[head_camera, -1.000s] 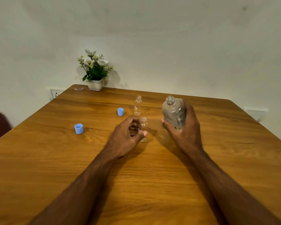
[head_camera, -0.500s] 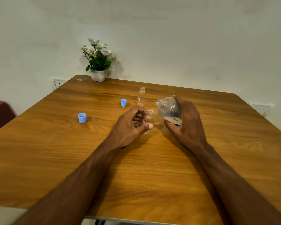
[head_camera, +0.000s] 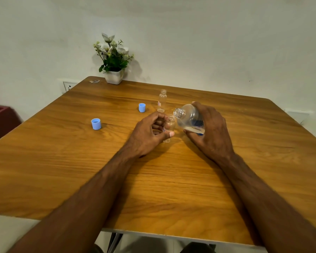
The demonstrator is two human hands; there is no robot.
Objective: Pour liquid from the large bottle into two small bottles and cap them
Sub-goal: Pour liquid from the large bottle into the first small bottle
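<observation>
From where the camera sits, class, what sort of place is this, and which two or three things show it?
Probably a plain room in a home or small office, not a lab: a wooden table against a bare painted wall, a potted artificial plant at its far edge, and a wall socket beside it.

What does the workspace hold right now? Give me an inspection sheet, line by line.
Surface: wooden table, no spill visible.
Job's things: large bottle uncapped, tilted with its mouth toward the near small bottle, which stands open; far small bottle upright, uncapped, apart from the hands; two blue caps, near cap and far cap, lie loose left of the bottles.
Clutter: small scrap at the far left corner.
Hands: left hand holds the near small bottle with fingers curled round it; right hand grips the large bottle.
Cables: nothing seen.
Surroundings: potted flowers at the far edge, wall socket, white wall.
</observation>
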